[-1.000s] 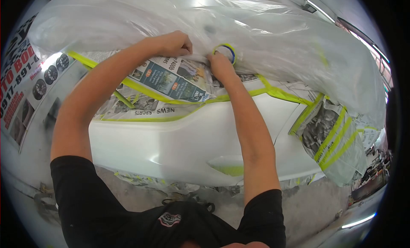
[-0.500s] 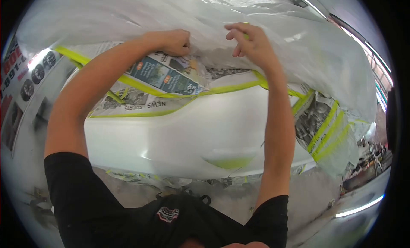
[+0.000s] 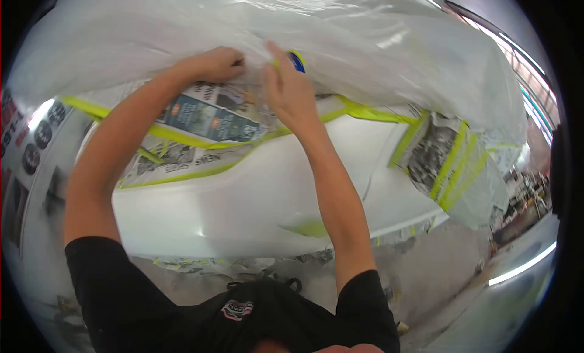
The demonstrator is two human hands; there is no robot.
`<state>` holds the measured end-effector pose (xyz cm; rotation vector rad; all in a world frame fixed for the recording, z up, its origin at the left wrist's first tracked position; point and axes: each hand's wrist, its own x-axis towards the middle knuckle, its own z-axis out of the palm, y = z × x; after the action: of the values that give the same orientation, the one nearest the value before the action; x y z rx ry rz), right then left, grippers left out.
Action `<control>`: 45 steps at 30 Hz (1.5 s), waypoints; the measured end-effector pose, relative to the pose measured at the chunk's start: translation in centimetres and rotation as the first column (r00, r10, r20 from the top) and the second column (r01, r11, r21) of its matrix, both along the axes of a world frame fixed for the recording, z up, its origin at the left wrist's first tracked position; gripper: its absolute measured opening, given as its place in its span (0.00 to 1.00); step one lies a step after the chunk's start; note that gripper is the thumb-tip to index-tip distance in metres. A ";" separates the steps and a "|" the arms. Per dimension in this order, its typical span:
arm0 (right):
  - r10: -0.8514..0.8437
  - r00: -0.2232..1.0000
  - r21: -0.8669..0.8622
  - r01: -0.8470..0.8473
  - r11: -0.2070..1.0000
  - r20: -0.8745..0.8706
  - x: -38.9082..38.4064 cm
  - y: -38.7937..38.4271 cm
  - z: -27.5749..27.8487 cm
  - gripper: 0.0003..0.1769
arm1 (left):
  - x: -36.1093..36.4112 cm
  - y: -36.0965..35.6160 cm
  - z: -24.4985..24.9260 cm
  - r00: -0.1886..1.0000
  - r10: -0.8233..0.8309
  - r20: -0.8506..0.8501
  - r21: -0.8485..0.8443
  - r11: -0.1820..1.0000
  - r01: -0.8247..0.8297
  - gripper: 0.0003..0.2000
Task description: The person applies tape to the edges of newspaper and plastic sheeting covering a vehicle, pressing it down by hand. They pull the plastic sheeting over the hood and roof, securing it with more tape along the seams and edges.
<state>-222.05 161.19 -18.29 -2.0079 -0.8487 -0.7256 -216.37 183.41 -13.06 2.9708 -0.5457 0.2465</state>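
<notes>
My left hand [image 3: 220, 64] is closed at the lower edge of a clear plastic sheet [image 3: 340, 43], its fingertips pinched at the film. In my right hand [image 3: 291, 94] is a roll of yellow-green masking tape [image 3: 297, 61]; part of its blue core shows past the fingers. That hand is slightly blurred, with a finger pointing up along the film. Below both hands, newspaper [image 3: 210, 119] lies under strips of the same tape [image 3: 228, 145]. A glossy white car body panel [image 3: 243, 195] is bare beneath the taped edge.
More taped newspaper [image 3: 435, 152] covers the panel's right end. A yellow-green patch [image 3: 307, 228] shows low on the panel. Torn paper and tape bits [image 3: 201, 265] run along its bottom edge. Wheel pictures hang on a banner [image 3: 42, 134] at left; clutter [image 3: 526, 195] stands far right.
My right hand has moved left with the tape roll, closer to my left hand. The whole view has shifted slightly; my left hand stays closed at the sheet's edge.
</notes>
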 end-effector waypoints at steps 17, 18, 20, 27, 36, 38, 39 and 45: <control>0.582 0.813 0.589 -0.483 0.648 0.026 -3.0 0.8 -4.7 0.44 | -2.3 -0.6 2.2 0.962 -0.065 0.267 -0.403 0.899 0.173 0.09; 0.576 0.817 0.577 -0.487 0.656 0.033 -3.1 0.6 -4.9 0.44 | -2.5 -0.9 2.4 0.927 -0.107 0.360 -0.366 0.898 0.246 0.09; 0.541 0.840 0.562 -0.464 0.685 0.034 -3.8 0.2 -5.3 0.44 | -3.1 -1.4 2.8 0.828 -0.189 0.527 -0.272 0.886 0.375 0.09; 0.588 0.806 0.585 -0.508 0.632 0.065 -4.3 -1.5 -6.2 0.38 | -7.8 -3.9 2.0 0.733 -0.328 0.595 -0.067 0.890 0.452 0.20; 0.022 0.761 -0.078 0.038 0.996 0.648 0.5 -2.3 2.1 0.34 | -3.8 -2.9 1.3 0.943 -0.021 0.333 0.439 0.888 -0.135 0.28; -0.023 0.788 -0.225 0.203 0.953 0.615 2.5 -1.5 3.5 0.35 | -3.1 -2.3 0.2 0.870 -0.109 0.480 0.402 0.909 -0.108 0.24; -0.063 0.850 -0.327 0.269 0.906 0.523 3.5 -0.7 3.3 0.35 | -3.4 -2.3 0.3 0.859 -0.132 0.495 0.393 0.916 -0.086 0.22; -0.163 0.773 -0.392 0.476 0.787 0.612 9.2 2.3 -0.3 0.10 | -6.3 -2.8 1.1 0.907 -0.153 0.391 0.200 0.977 0.079 0.24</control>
<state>-212.86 163.45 -18.62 -2.5328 -1.1228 -1.4673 -222.71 180.65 -12.01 3.0493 -0.8273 0.8594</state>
